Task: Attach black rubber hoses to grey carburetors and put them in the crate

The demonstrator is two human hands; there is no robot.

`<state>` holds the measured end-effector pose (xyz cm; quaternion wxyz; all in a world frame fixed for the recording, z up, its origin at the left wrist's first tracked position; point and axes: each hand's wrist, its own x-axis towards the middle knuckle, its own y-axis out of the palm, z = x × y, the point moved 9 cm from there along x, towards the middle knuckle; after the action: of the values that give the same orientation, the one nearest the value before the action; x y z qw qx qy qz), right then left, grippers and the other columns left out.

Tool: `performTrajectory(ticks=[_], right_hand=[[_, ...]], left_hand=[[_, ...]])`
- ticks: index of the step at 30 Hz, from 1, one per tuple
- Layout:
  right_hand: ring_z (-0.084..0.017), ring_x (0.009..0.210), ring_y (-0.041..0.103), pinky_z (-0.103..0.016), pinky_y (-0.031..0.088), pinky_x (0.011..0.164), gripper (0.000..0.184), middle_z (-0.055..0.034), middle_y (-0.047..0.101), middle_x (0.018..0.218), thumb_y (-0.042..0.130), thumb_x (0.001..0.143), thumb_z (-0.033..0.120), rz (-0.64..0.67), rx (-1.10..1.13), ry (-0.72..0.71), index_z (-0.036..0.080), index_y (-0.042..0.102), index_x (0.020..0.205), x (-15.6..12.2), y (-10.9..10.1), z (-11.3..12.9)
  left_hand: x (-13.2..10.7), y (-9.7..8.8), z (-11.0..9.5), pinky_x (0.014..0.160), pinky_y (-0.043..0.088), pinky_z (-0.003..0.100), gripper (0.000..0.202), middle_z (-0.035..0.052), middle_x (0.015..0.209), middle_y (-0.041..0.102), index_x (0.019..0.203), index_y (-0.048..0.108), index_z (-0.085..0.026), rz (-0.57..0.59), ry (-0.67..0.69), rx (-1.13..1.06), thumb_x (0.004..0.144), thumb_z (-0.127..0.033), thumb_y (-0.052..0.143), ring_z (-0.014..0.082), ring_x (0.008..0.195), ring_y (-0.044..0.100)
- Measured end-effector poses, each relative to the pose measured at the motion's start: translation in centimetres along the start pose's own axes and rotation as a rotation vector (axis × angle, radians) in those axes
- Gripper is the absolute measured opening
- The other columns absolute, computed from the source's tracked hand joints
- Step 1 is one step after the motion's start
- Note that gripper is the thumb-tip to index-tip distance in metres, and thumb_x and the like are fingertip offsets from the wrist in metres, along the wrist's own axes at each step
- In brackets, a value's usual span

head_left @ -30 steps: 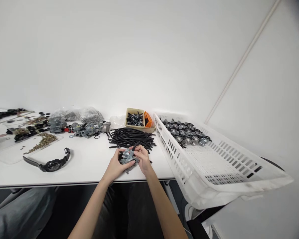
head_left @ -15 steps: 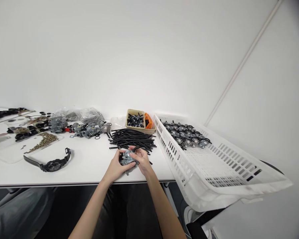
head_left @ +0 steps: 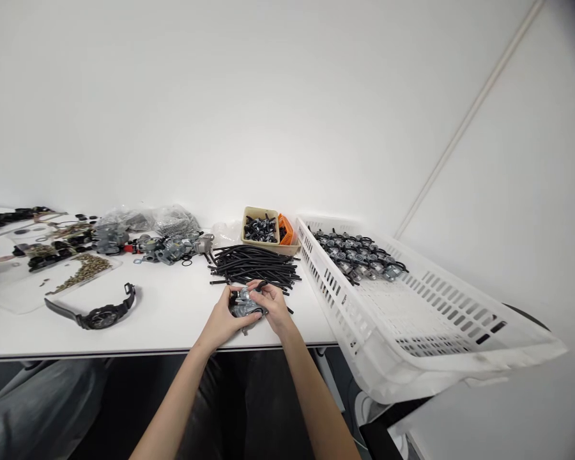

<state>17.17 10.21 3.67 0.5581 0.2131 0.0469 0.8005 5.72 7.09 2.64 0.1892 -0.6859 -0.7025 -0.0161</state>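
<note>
A grey metal carburetor (head_left: 244, 308) clamped between the left hand (head_left: 219, 314) and the right hand (head_left: 275, 308).
The fingers close around it, the right perhaps pinching a black hose end. Black rubber hoses (head_left: 253, 266) lie just ahead of the grip, a white slotted crate (head_left: 359, 300) to its right, and a black wristwatch (head_left: 101, 317) to its left, any dial lettering too small to read.

Dull cast-metal carburetor (head_left: 243, 308), matt black rubber tubing (head_left: 253, 265), smooth white plastic crate (head_left: 349, 326)
</note>
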Motion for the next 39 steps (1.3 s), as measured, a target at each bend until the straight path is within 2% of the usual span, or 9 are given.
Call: performTrajectory(ticks=[3,6,11,19,22,28,32,39], right_hand=[[-0.019,0.091,0.059,-0.03,0.044,0.083,0.017,-0.0053,0.065,0.096,0.07,0.073,0.029,0.057,0.028,0.0,0.018,0.071,0.085,-0.2,0.15,0.08],[-0.019,0.091,0.059,-0.029,0.043,0.084,0.019,-0.0051,0.066,0.096,0.072,0.071,0.029,0.063,0.022,-0.005,0.018,0.071,0.087,-0.26,0.1,0.11],[-0.018,0.079,0.059,-0.029,0.045,0.076,0.025,-0.0035,0.066,0.082,0.077,0.065,0.033,-0.007,-0.003,0.022,0.017,0.07,0.083,-0.1,-0.31,-0.2],[-0.015,0.073,0.056,-0.027,0.046,0.073,0.028,-0.0004,0.063,0.074,0.083,0.055,0.03,-0.127,-0.006,0.023,0.018,0.063,0.069,0.01,-0.65,-0.14],[-0.014,0.073,0.056,-0.026,0.045,0.073,0.027,0.0001,0.062,0.075,0.083,0.056,0.03,-0.105,0.018,0.029,0.018,0.064,0.071,0.01,-0.54,-0.18],[-0.015,0.074,0.057,-0.027,0.044,0.073,0.025,-0.0028,0.065,0.081,0.074,0.07,0.038,-0.002,0.061,0.062,0.018,0.07,0.083,-0.14,-0.16,-0.34],[-0.016,0.078,0.058,-0.028,0.044,0.075,0.028,-0.0041,0.066,0.085,0.076,0.068,0.039,0.012,-0.027,0.021,0.017,0.072,0.085,-0.13,-0.08,0.1],[-0.016,0.077,0.058,-0.027,0.045,0.073,0.026,-0.0032,0.064,0.081,0.077,0.066,0.038,-0.014,-0.056,-0.003,0.017,0.072,0.082,-0.15,-0.25,0.37]], left_hand=[[-0.03,-0.01,0.21,0.087,0.043,0.038,0.055,0.0061,0.107,0.06,0.104,0.047,-0.022,-0.004,-0.01,0.004,0.063,-0.042,0.076,0.0238,0.099,0.057],[0.0,-0.08,0.29,0.087,0.043,0.039,0.054,0.0066,0.107,0.06,0.105,0.048,-0.021,-0.011,0.003,-0.005,0.063,-0.042,0.075,0.0243,0.1,0.057],[0.1,-0.09,0.4,0.088,0.043,0.041,0.054,0.0071,0.105,0.061,0.104,0.048,-0.021,-0.012,0.005,-0.013,0.063,-0.042,0.076,0.0247,0.098,0.057],[0.17,-0.07,0.37,0.089,0.044,0.041,0.056,0.0083,0.107,0.061,0.104,0.048,-0.02,-0.023,0.005,-0.019,0.061,-0.04,0.077,0.0254,0.101,0.058],[0.13,-0.02,0.35,0.088,0.044,0.039,0.056,0.0079,0.106,0.061,0.104,0.046,-0.02,-0.017,0.003,-0.01,0.061,-0.041,0.077,0.0243,0.099,0.058],[0.08,-0.22,0.49,0.086,0.044,0.039,0.056,0.0072,0.105,0.061,0.104,0.048,-0.02,-0.031,0.004,0.006,0.061,-0.042,0.076,0.024,0.097,0.059],[0.13,-0.14,0.59,0.085,0.045,0.039,0.056,0.0066,0.103,0.062,0.103,0.047,-0.02,-0.025,0.013,0.001,0.061,-0.042,0.077,0.0237,0.095,0.059],[0.21,0.02,0.64,0.085,0.045,0.038,0.056,0.007,0.103,0.062,0.104,0.047,-0.02,-0.017,0.012,-0.003,0.061,-0.042,0.077,0.0239,0.098,0.059]])
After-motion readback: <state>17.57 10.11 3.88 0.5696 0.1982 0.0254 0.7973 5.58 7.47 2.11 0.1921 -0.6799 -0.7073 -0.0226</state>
